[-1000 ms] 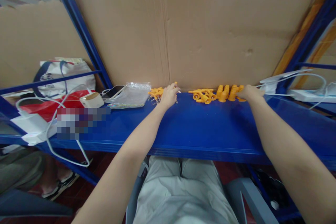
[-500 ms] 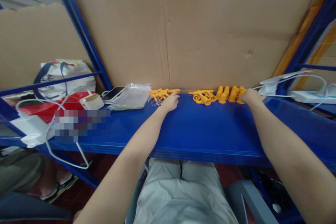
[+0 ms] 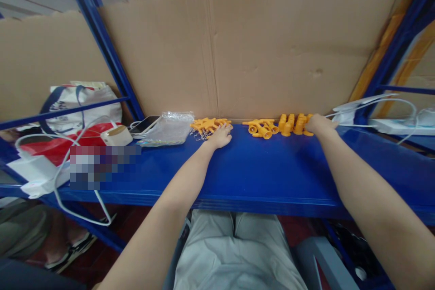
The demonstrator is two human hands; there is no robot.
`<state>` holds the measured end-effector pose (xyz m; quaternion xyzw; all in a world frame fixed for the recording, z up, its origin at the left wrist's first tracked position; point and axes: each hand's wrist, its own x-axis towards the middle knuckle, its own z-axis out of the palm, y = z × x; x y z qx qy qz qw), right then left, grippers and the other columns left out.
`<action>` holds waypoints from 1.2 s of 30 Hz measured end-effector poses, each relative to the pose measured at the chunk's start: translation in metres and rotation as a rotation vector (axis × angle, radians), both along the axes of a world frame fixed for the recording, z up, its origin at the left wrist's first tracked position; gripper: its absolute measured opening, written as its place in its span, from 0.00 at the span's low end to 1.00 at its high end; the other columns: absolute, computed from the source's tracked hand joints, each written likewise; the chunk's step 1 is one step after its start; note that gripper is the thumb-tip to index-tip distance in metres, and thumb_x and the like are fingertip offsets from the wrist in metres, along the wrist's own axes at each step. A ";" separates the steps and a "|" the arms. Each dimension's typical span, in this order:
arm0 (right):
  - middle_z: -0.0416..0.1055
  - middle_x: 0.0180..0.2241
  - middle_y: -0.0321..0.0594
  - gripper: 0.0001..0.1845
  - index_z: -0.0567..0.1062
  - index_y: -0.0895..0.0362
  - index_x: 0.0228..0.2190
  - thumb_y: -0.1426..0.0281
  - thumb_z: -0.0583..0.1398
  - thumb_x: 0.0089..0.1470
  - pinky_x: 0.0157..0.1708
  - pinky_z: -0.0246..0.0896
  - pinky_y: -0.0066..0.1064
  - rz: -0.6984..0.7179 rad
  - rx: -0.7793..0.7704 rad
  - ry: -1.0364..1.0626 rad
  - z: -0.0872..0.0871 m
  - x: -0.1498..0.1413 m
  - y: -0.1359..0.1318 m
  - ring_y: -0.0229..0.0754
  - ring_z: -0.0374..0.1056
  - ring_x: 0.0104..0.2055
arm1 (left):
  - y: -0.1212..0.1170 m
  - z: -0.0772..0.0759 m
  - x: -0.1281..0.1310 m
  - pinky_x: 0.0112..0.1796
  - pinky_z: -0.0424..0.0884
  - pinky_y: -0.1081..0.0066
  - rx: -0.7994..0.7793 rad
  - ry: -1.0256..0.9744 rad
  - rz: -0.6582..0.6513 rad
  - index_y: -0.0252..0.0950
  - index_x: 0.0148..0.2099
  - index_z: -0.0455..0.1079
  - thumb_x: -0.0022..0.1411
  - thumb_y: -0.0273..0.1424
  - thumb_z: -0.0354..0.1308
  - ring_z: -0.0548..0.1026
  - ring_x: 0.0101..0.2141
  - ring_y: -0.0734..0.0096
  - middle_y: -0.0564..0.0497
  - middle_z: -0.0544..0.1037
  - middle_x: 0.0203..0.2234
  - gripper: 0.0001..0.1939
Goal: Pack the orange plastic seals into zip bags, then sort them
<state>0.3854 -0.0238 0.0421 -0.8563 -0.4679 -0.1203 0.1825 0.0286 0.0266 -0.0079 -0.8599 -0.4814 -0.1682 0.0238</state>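
Note:
My left hand (image 3: 221, 136) rests on the blue shelf (image 3: 258, 172) with fingers curled, touching a pile of orange star-shaped plastic parts (image 3: 208, 124) and small metal springs (image 3: 200, 133). What its fingers grip, if anything, is hidden. My right hand (image 3: 317, 124) is closed over the right end of a row of upright orange plastic pieces (image 3: 292, 124). A heap of orange trumpet-shaped parts (image 3: 261, 128) lies between the two hands, against the cardboard back wall (image 3: 272, 45).
Left of the star parts lie a clear plastic bag (image 3: 168, 128), a phone (image 3: 144, 123), a small beige box (image 3: 117, 135), white chargers with cables (image 3: 37, 172) and a tote bag (image 3: 81, 104). A white power strip with cables (image 3: 390, 123) sits far right. Another person's leg and shoe (image 3: 64, 253) show lower left.
My left hand has slid slightly back from the star parts toward me, uncovering them. My right hand stays on the row of upright pieces. The view has tilted down a little.

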 end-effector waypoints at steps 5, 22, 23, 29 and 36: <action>0.74 0.49 0.64 0.21 0.75 0.65 0.49 0.70 0.49 0.63 0.52 0.56 0.52 0.211 0.126 -0.126 0.021 -0.044 -0.017 0.59 0.70 0.53 | 0.008 -0.006 -0.003 0.67 0.48 0.44 0.035 0.026 -0.016 0.33 0.62 0.68 0.67 0.31 0.47 0.56 0.69 0.52 0.38 0.62 0.68 0.24; 0.75 0.49 0.61 0.21 0.74 0.64 0.51 0.73 0.50 0.61 0.45 0.59 0.43 0.610 0.021 -0.330 -0.029 -0.118 -0.013 0.57 0.71 0.51 | -0.005 0.004 0.000 0.67 0.52 0.48 0.171 -0.065 -0.067 0.33 0.64 0.65 0.67 0.27 0.46 0.59 0.67 0.56 0.38 0.65 0.66 0.24; 0.75 0.48 0.60 0.21 0.73 0.63 0.52 0.74 0.50 0.61 0.46 0.59 0.44 0.626 0.072 -0.353 -0.029 -0.116 -0.012 0.57 0.70 0.51 | -0.007 0.006 0.002 0.67 0.52 0.48 0.200 -0.076 -0.085 0.33 0.64 0.64 0.68 0.27 0.46 0.59 0.68 0.57 0.38 0.64 0.66 0.24; 0.73 0.52 0.60 0.26 0.67 0.65 0.60 0.75 0.47 0.63 0.54 0.51 0.50 0.833 0.267 -0.432 -0.024 -0.120 -0.017 0.57 0.66 0.54 | -0.029 0.021 0.022 0.68 0.46 0.45 0.380 -0.063 -0.233 0.35 0.66 0.60 0.68 0.23 0.43 0.56 0.69 0.60 0.40 0.62 0.68 0.25; 0.72 0.54 0.59 0.29 0.65 0.64 0.62 0.77 0.47 0.62 0.59 0.44 0.51 0.990 0.297 -0.527 -0.019 -0.135 -0.029 0.55 0.64 0.56 | -0.033 0.027 0.029 0.67 0.49 0.45 0.429 -0.015 -0.245 0.35 0.55 0.67 0.70 0.24 0.43 0.76 0.52 0.62 0.43 0.80 0.47 0.16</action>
